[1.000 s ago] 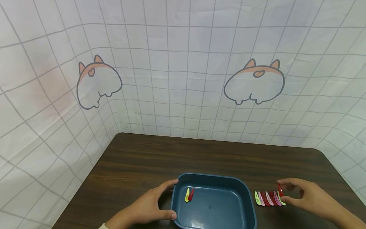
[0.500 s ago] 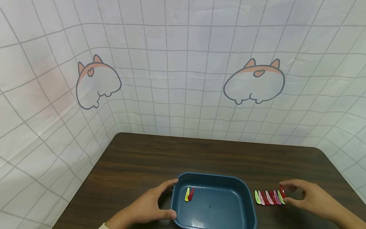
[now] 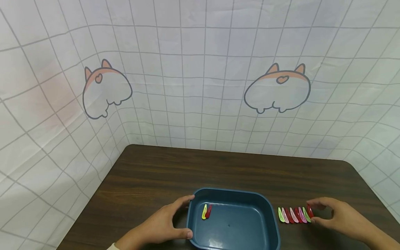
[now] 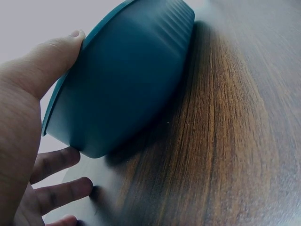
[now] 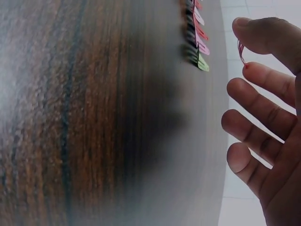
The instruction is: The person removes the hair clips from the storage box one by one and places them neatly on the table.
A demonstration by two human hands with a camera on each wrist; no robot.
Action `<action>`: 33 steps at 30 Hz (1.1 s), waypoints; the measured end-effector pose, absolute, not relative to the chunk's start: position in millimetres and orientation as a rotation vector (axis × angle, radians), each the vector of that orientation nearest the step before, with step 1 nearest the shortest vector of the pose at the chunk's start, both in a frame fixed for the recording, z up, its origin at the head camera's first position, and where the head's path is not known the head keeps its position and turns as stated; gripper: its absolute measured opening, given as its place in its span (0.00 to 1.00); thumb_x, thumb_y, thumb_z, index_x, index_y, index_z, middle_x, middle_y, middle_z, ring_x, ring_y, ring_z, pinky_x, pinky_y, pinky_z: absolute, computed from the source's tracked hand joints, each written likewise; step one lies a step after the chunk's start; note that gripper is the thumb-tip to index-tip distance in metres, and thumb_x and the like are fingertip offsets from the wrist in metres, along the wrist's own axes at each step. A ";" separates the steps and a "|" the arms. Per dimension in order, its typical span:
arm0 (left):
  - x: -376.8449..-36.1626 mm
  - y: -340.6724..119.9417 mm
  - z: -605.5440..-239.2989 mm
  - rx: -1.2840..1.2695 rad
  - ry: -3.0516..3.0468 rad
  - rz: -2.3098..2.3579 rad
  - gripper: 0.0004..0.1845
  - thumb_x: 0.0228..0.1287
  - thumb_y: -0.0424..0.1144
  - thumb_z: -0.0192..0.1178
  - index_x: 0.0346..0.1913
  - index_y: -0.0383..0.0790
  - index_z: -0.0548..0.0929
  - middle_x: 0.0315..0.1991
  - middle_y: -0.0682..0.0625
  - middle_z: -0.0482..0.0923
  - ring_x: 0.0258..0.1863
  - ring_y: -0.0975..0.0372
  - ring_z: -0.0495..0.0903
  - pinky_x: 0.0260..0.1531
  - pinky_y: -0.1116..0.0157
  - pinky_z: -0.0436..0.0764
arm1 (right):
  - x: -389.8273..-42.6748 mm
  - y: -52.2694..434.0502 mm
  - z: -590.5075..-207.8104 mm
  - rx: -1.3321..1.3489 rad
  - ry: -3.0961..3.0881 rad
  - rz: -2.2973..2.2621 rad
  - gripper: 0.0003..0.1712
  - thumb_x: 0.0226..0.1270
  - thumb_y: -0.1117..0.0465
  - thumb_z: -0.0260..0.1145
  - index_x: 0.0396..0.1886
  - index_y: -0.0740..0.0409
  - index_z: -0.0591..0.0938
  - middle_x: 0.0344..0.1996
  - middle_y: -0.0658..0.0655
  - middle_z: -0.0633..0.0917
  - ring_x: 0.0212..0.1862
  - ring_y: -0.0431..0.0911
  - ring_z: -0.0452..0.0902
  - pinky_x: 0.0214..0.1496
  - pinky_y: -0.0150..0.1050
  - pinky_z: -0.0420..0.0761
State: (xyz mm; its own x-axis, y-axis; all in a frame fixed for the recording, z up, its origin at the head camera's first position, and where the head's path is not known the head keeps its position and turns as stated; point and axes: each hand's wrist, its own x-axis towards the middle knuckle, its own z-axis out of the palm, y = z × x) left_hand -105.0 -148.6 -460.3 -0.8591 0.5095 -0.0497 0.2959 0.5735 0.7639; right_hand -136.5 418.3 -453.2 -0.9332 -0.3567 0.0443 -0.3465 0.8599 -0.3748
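Head view, lower centre: the left hand grips the near left rim of a dark teal rectangular plastic tub on a dark wooden table. At lower right, the right hand pinches a small red metal hair clip beside a row of coloured hair clips.

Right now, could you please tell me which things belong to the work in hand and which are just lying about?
In use: red hair clip pinched by right hand; blue tub gripped by left hand; clip row; two clips in the tub.
Just there: table; patterned cloth.
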 end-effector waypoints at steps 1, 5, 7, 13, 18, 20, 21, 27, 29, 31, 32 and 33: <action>-105.1 -148.5 -460.7 0.664 2.544 1.159 0.50 0.57 0.63 0.72 0.79 0.66 0.57 0.64 0.58 0.75 0.64 0.56 0.74 0.63 0.36 0.67 | -136.8 418.9 -453.7 -0.563 3.000 -0.594 0.31 0.55 0.41 0.80 0.55 0.49 0.85 0.48 0.45 0.85 0.44 0.36 0.78 0.36 0.36 0.79; -105.5 -148.6 -461.6 0.660 2.547 1.151 0.50 0.58 0.63 0.72 0.79 0.67 0.57 0.64 0.58 0.75 0.64 0.56 0.74 0.62 0.35 0.67 | -138.3 421.5 -455.6 -0.559 2.995 -0.569 0.30 0.55 0.41 0.79 0.55 0.48 0.85 0.48 0.45 0.86 0.46 0.37 0.80 0.41 0.41 0.81; -105.6 -148.7 -462.0 0.659 2.549 1.149 0.49 0.58 0.63 0.72 0.79 0.67 0.57 0.64 0.58 0.75 0.64 0.56 0.75 0.62 0.35 0.67 | -139.0 422.6 -456.6 -0.559 2.991 -0.563 0.29 0.56 0.41 0.79 0.54 0.48 0.85 0.48 0.45 0.86 0.47 0.39 0.80 0.44 0.45 0.82; -105.8 -149.0 -461.6 0.664 2.547 1.154 0.49 0.58 0.62 0.73 0.79 0.66 0.57 0.64 0.57 0.76 0.63 0.56 0.75 0.62 0.35 0.68 | -141.2 427.1 -460.6 -0.541 2.952 -0.572 0.29 0.56 0.41 0.79 0.53 0.50 0.86 0.49 0.48 0.86 0.49 0.47 0.81 0.48 0.58 0.81; -105.7 -148.6 -461.0 0.661 2.536 1.160 0.50 0.58 0.62 0.72 0.79 0.64 0.57 0.65 0.57 0.75 0.63 0.56 0.75 0.62 0.36 0.68 | -144.0 432.1 -465.1 -0.559 2.944 -0.553 0.29 0.56 0.41 0.79 0.53 0.50 0.86 0.49 0.47 0.85 0.46 0.40 0.79 0.45 0.46 0.82; -105.8 -148.7 -461.0 0.663 2.530 1.167 0.50 0.58 0.62 0.72 0.79 0.64 0.57 0.65 0.57 0.75 0.64 0.56 0.75 0.62 0.36 0.68 | -144.7 433.7 -467.1 -0.592 2.949 -0.556 0.29 0.57 0.41 0.79 0.53 0.50 0.86 0.49 0.46 0.85 0.46 0.38 0.78 0.44 0.42 0.82; -105.7 -148.8 -461.0 0.663 2.529 1.169 0.50 0.59 0.62 0.72 0.80 0.64 0.57 0.66 0.57 0.74 0.64 0.56 0.74 0.63 0.36 0.68 | -145.0 434.4 -468.3 -0.611 2.953 -0.559 0.29 0.57 0.41 0.79 0.53 0.50 0.86 0.49 0.46 0.85 0.46 0.37 0.78 0.43 0.41 0.82; -105.4 -149.0 -461.4 0.659 2.532 1.165 0.50 0.58 0.62 0.72 0.79 0.65 0.57 0.66 0.58 0.75 0.64 0.56 0.74 0.63 0.35 0.67 | -145.3 436.0 -473.5 -0.708 2.980 -0.577 0.28 0.57 0.42 0.79 0.53 0.49 0.86 0.47 0.44 0.84 0.44 0.33 0.75 0.41 0.38 0.81; -105.4 -149.0 -461.7 0.659 2.535 1.164 0.50 0.58 0.62 0.73 0.79 0.65 0.57 0.66 0.58 0.75 0.64 0.56 0.74 0.62 0.35 0.67 | -145.4 435.9 -474.3 -0.711 2.980 -0.573 0.28 0.57 0.42 0.79 0.54 0.49 0.86 0.46 0.44 0.83 0.43 0.33 0.73 0.41 0.38 0.81; -105.4 -149.0 -461.9 0.659 2.540 1.159 0.50 0.58 0.63 0.73 0.79 0.66 0.57 0.66 0.58 0.74 0.64 0.56 0.74 0.62 0.35 0.68 | -145.6 435.7 -474.7 -0.707 2.981 -0.558 0.28 0.57 0.41 0.78 0.54 0.49 0.86 0.46 0.43 0.83 0.43 0.33 0.73 0.41 0.38 0.81; -105.3 -149.0 -461.9 0.660 2.542 1.158 0.50 0.58 0.63 0.73 0.79 0.66 0.57 0.66 0.57 0.74 0.64 0.56 0.74 0.62 0.35 0.68 | -145.7 435.5 -474.9 -0.704 2.980 -0.554 0.29 0.57 0.41 0.78 0.54 0.49 0.86 0.46 0.43 0.82 0.43 0.33 0.73 0.41 0.38 0.81; -105.3 -149.0 -462.0 0.661 2.543 1.159 0.50 0.58 0.63 0.73 0.79 0.66 0.57 0.67 0.57 0.74 0.64 0.56 0.74 0.62 0.35 0.68 | -145.6 435.3 -474.9 -0.699 2.977 -0.547 0.29 0.57 0.40 0.78 0.54 0.49 0.86 0.46 0.43 0.82 0.43 0.33 0.73 0.41 0.38 0.81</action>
